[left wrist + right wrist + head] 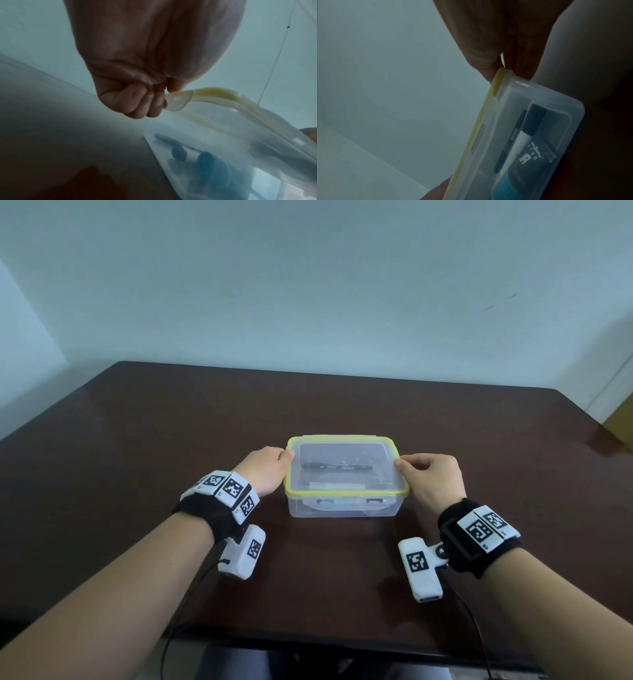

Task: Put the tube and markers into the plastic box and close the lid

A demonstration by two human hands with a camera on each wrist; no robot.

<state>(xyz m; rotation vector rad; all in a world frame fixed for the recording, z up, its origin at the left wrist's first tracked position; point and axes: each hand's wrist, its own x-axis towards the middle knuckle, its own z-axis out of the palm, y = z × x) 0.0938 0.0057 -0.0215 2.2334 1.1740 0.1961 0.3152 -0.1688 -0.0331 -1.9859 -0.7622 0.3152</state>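
Note:
A clear plastic box (344,508) stands mid-table with its yellow-rimmed lid (346,491) lying on top. Through the lid shows a black marker (337,466); the tube (342,502) lies against the near wall. My left hand (289,455) pinches the lid's left edge, and in the left wrist view the curled left hand (167,98) holds a clear latch tab (178,99). My right hand (399,462) pinches the lid's right edge, as the right wrist view shows for the right hand (503,70). There, a white marker with a black cap (522,135) and the tube (536,152) lie inside.
The box sits on a dark brown table (171,440) set against a pale wall. The table's near edge (308,642) runs just below my forearms. Cables hang from both wrist cameras over that edge.

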